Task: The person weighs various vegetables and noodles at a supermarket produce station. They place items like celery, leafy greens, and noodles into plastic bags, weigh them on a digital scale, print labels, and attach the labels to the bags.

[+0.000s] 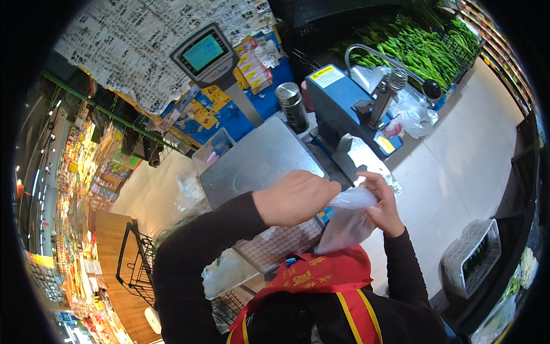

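My left hand (296, 198) is closed around the gathered top of a clear plastic bag (346, 230), its back turned up to the camera. At the bag's other side, my right hand (383, 202) pinches the neck between bent fingers. Something pale shows through the bag, but I cannot tell what. Beneath and behind my left hand lies the steel platform of a weighing scale (262, 159), bare on its far part, with a lit display (204, 51) on a post. Just beyond my right hand stands a blue bench-top bag sealing machine (339, 99) with a curved lever.
A steel flask (292, 105) stands between scale and sealing machine. Green chili peppers (417, 51) fill a stand at the upper right. On the floor at right is a white plastic crate (475, 258); a black wire basket (135, 266) is at left. Handwritten sheets (137, 56) hang behind the scale.
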Demonstrator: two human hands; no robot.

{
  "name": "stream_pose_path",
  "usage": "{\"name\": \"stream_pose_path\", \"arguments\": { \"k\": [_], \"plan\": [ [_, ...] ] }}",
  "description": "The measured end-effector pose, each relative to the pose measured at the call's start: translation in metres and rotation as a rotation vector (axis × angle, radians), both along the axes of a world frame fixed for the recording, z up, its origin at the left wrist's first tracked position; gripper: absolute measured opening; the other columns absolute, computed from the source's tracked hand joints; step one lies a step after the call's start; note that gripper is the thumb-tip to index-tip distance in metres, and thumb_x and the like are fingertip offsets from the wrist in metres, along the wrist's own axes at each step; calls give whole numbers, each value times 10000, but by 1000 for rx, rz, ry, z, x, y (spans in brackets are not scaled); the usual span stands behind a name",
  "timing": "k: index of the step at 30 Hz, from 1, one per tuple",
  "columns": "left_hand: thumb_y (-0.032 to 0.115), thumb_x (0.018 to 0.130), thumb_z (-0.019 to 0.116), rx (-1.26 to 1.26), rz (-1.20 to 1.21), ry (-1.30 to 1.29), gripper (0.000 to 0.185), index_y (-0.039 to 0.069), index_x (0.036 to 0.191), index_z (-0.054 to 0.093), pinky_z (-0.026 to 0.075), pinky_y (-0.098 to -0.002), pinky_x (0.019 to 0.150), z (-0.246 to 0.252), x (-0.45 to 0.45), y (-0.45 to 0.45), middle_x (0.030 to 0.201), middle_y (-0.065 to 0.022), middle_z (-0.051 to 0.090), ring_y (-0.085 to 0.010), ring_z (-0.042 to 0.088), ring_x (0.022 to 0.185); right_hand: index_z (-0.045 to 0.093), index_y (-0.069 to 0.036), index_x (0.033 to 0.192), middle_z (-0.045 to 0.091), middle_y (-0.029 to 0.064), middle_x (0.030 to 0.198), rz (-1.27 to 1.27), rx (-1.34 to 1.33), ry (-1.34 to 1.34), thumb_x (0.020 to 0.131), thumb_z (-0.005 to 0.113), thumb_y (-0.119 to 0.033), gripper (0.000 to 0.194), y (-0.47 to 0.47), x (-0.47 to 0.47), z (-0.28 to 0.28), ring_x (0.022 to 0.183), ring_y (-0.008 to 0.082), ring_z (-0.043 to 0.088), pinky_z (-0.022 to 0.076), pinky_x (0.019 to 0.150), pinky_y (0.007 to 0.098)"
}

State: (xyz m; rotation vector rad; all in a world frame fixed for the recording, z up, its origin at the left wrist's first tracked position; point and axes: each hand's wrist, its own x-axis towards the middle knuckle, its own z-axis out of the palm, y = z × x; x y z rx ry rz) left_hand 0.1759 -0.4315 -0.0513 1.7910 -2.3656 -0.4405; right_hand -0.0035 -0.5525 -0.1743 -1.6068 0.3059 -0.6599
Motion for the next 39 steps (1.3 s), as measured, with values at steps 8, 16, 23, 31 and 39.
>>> {"name": "stream_pose_path", "arguments": {
  "k": [8,16,23,31,39],
  "plan": [
    [213,907,438,-132,203,555,256,9,776,523,404,-379,583,-53,-37,-113,665,-159,538,-334,542,646,454,4,1106,503,92,1050,-504,-65,-226,692,454,157,442,-97,-3,-37,992,179,532,450,852,296],
    [211,905,433,-220,458,725,281,-27,791,529,389,-284,522,-65,-17,-152,637,-64,529,-148,477,544,501,-25,1012,553,65,999,-262,237,-245,741,533,90,296,-166,35,-60,913,133,544,433,811,232],
    [225,942,416,-116,620,893,278,56,733,486,313,-205,473,-95,-6,-94,599,34,426,-46,386,505,479,-67,1150,510,40,1139,-48,72,-192,630,635,75,561,-149,15,-42,1045,163,495,375,934,290],
    [195,933,428,-187,638,928,246,31,757,475,349,-255,530,-111,-25,-93,598,-33,427,-99,411,553,565,33,1068,617,183,953,-528,-902,36,827,630,-257,383,-218,46,128,779,196,621,483,711,266],
    [207,957,402,-48,668,1218,262,57,754,470,318,-194,503,-110,-10,-88,615,38,378,-54,371,531,642,29,753,585,64,530,-330,-172,556,816,556,-113,178,-169,-64,2,463,102,561,444,445,238]
  ]
}}
